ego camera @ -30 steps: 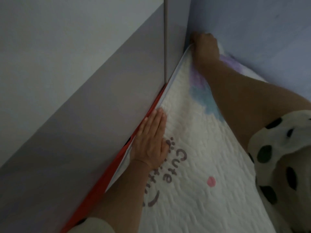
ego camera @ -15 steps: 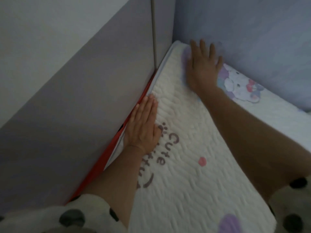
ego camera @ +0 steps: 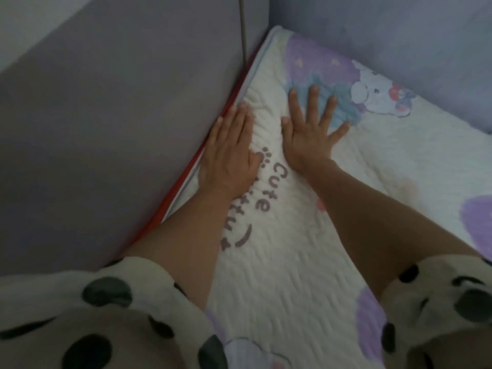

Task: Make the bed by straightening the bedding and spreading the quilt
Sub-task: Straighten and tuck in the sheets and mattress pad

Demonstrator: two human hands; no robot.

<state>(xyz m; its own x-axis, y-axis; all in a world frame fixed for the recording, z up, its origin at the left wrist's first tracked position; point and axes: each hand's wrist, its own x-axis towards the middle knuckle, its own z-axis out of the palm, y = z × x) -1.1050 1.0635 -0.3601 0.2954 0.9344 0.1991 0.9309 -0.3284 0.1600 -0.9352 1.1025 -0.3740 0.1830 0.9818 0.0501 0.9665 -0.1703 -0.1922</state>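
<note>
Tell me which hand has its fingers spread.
The right hand, fanned over the blue print on the quilt; the left hand lies with fingers together at the wall-side edge.

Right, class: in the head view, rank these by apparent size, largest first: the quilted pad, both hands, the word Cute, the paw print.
1. quilted pad
2. left hand and right hand: look alike, not ranked apart
3. word Cute
4. paw print

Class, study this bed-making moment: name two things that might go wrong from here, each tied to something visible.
The left hand presses the edge of the quilt beside the grey panel; pushing could jam that edge into the gap, over the red strip. The right hand, fingers spread, lies flat toward the corner; sliding it might bunch the quilt there.
</note>
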